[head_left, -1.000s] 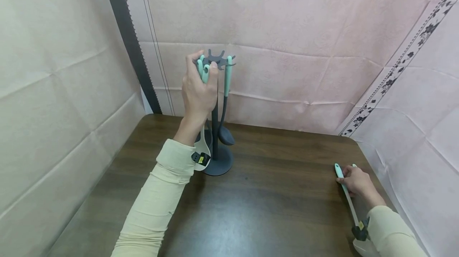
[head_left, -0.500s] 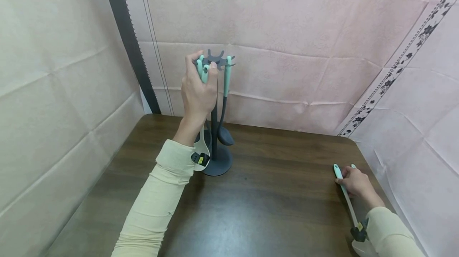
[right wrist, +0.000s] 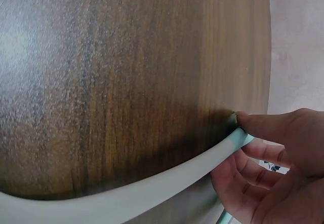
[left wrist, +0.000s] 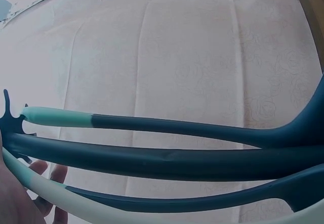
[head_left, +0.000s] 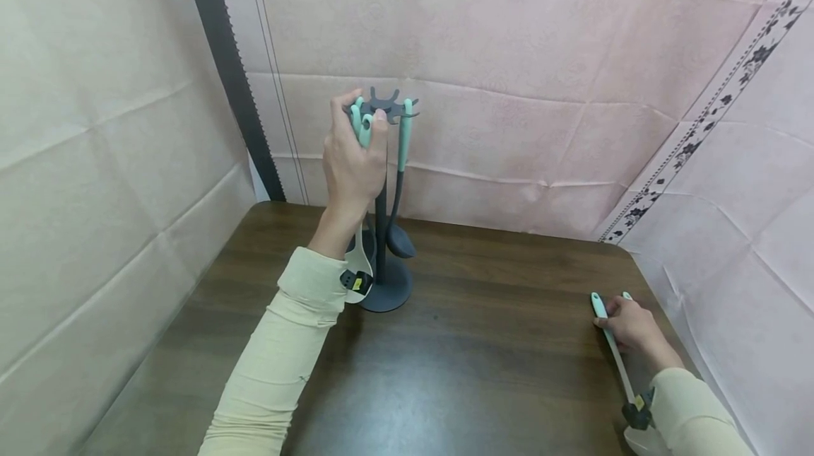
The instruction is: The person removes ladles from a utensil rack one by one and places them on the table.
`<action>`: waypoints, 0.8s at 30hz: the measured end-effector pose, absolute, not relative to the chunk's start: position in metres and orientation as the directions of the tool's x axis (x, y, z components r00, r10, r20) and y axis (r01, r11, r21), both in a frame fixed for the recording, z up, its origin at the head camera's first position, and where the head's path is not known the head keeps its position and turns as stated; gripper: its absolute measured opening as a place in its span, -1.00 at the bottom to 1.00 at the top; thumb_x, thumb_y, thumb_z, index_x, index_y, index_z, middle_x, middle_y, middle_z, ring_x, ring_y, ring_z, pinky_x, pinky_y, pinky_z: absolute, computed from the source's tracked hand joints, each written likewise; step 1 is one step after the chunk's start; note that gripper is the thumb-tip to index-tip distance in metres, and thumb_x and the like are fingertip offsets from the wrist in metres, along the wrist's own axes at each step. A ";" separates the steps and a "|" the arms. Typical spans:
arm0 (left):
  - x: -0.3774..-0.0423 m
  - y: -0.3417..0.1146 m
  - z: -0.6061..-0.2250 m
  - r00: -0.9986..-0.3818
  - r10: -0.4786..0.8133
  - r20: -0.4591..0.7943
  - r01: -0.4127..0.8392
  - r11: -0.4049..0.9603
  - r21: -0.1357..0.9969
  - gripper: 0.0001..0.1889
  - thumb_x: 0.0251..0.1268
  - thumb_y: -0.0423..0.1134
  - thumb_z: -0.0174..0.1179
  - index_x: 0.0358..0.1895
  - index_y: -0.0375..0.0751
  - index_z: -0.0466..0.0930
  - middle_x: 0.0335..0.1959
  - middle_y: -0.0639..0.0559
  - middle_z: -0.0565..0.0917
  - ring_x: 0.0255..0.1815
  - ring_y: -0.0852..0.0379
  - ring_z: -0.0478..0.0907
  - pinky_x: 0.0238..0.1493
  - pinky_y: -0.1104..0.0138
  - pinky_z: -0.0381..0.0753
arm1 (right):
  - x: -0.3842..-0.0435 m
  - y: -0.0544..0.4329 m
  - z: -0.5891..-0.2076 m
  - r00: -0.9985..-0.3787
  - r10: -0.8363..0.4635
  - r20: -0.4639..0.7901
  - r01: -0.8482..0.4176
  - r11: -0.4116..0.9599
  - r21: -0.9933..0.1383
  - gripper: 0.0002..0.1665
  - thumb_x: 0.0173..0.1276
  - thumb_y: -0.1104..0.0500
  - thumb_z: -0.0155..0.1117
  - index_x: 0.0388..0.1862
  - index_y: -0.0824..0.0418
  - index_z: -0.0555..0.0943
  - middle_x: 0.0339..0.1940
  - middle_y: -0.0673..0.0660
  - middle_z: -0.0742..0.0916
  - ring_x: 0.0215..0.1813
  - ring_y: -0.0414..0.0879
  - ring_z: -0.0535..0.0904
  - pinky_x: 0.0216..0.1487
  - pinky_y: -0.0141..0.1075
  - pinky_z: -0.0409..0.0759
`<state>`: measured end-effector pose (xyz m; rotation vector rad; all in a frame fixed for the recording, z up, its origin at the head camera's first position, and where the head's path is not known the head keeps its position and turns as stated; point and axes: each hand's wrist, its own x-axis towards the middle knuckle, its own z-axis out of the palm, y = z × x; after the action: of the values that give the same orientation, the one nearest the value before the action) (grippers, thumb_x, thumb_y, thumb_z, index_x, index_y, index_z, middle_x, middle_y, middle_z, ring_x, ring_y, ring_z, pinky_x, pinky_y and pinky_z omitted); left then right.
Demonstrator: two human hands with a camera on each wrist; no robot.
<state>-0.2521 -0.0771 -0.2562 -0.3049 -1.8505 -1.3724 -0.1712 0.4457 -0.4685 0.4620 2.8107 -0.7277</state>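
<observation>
My left hand (head_left: 352,166) grips the top of a dark utensil stand (head_left: 381,244), its thumb on the hooked hub. Mint-green handles hang between thumb and fingers; one belongs to a white utensil (left wrist: 66,199) with a broad lower end, partly behind my wrist. A dark ladle (head_left: 400,238) with a mint handle hangs on the right side. Another dark utensil (left wrist: 167,203) hangs behind the white one. At the table's right, my right hand (head_left: 636,325) pinches a white utensil (right wrist: 167,186) by its mint handle. Its pale head is partly hidden by my wrist.
A second mint handle (head_left: 627,295) shows beyond my right hand, close to the table's right edge. The brown wooden table (head_left: 483,322) has rounded back corners. Pale cloth (head_left: 496,109) hangs behind it and at both sides.
Hardly anything differs. My right hand and the utensil it pinches have shifted very slightly left; my left hand keeps its place on the stand.
</observation>
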 end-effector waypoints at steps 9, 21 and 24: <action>-0.253 -0.076 -0.256 -0.658 -0.255 0.709 0.601 0.389 0.698 -0.34 0.44 0.24 -0.07 0.44 -0.05 0.38 -0.46 0.04 0.38 -0.54 0.05 0.31 -0.51 0.29 0.25 | -0.177 0.447 -0.464 -0.919 0.231 -0.320 0.351 0.847 -0.398 -0.39 0.41 0.16 0.44 0.18 0.51 0.38 -0.15 0.48 0.57 -0.24 0.17 0.62 -0.37 -0.16 0.73; -0.251 -0.077 -0.256 -0.657 -0.259 0.708 0.599 0.390 0.699 -0.35 0.44 0.23 -0.06 0.44 -0.06 0.38 -0.50 0.04 0.37 -0.58 0.05 0.29 -0.55 0.28 0.24 | -0.176 0.430 -0.430 -0.954 0.050 -0.295 0.131 0.956 -0.263 0.33 0.32 -0.38 0.43 0.52 0.65 0.13 0.38 0.81 0.32 0.36 0.73 0.28 0.28 0.50 0.36; -0.252 -0.076 -0.255 -0.656 -0.259 0.709 0.600 0.391 0.698 -0.35 0.44 0.22 -0.07 0.44 -0.07 0.38 -0.50 0.04 0.37 -0.58 0.05 0.29 -0.56 0.28 0.24 | -0.175 0.426 -0.426 -0.975 0.028 -0.218 0.080 0.970 -0.231 0.38 0.38 -0.44 0.31 0.57 0.67 0.05 0.40 0.85 0.25 0.38 0.77 0.21 0.29 0.54 0.31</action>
<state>-0.2516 -0.0764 -0.2552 -0.2942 -1.8553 -1.3652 -0.1748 0.4257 -0.4261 0.0808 2.9042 -0.3530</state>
